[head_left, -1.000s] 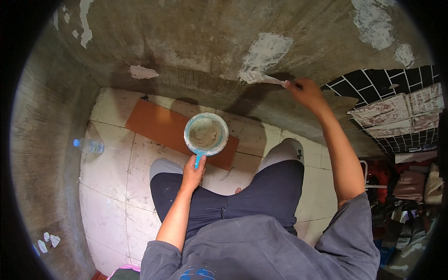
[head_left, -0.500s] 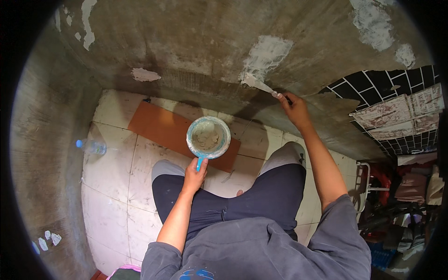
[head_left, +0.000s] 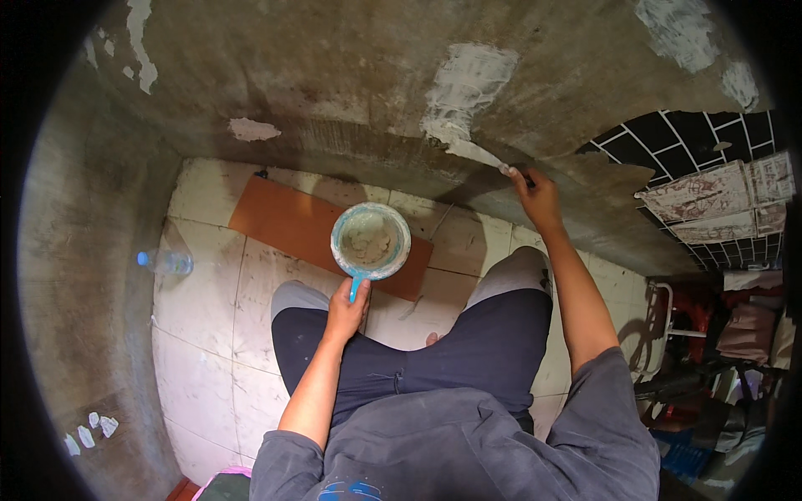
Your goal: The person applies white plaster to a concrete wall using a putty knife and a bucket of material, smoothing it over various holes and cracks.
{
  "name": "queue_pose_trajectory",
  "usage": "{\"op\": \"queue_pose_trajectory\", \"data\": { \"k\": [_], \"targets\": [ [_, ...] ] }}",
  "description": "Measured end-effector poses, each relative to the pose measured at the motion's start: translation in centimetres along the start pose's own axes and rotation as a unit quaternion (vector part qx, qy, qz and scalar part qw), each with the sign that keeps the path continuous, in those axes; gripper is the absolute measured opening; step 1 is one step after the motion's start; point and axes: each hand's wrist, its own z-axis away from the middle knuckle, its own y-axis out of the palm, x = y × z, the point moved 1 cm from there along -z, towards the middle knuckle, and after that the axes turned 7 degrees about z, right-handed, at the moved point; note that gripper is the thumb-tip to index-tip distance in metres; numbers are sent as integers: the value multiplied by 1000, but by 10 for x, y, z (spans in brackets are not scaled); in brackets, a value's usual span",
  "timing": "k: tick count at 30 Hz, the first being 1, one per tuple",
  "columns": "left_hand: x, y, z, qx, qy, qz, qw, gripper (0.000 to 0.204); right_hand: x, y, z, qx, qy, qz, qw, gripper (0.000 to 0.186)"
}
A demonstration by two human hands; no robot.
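Note:
My left hand [head_left: 346, 307] is closed round the blue handle of a round dipper [head_left: 336, 242], held above the floor between my knees. Whitish putty [head_left: 369, 237] lies inside it and is smeared over its rim. Farther off and to the right, my right hand [head_left: 535, 199] grips a putty knife [head_left: 480, 154] by its dark handle. The blade, coated with putty, rests against the wall at the lower end of a pale putty patch [head_left: 472, 79].
An orange-brown board [head_left: 276, 213] lies on the tiled floor [head_left: 196, 334] beneath the dipper. A plastic bottle [head_left: 167, 262] lies to the left. More pale patches mark the concrete wall [head_left: 334, 67]. At right are black tiles [head_left: 668, 138], a white metal frame [head_left: 667, 313] and piled cloths [head_left: 748, 330].
The putty knife has shifted slightly to the right along the wall, its blade showing flatter. The dipper has moved a little, and the view has shifted slightly.

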Motion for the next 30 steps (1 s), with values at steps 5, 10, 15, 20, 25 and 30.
{"op": "queue_pose_trajectory", "data": {
  "k": [5,10,15,20,25,30],
  "targets": [
    [-4,5,-1,6,11,12,1000,34,-9,-23,23,68,-23,-3,997,36],
    [-3,4,-1,7,3,6,1000,35,37,-14,9,44,8,-45,998,32],
    [-2,5,-2,8,21,-10,1000,36,19,-15,-5,-46,-34,8,998,32],
    [-6,2,-1,-1,5,-5,1000,36,2,-33,23,-30,-43,29,998,29],
    [-7,-1,1,0,-9,5,1000,35,45,-11,12,3,-73,3,997,29],
    [-3,2,-4,5,14,2,1000,34,46,7,-12,-25,-44,21,999,31]
  ]
}}
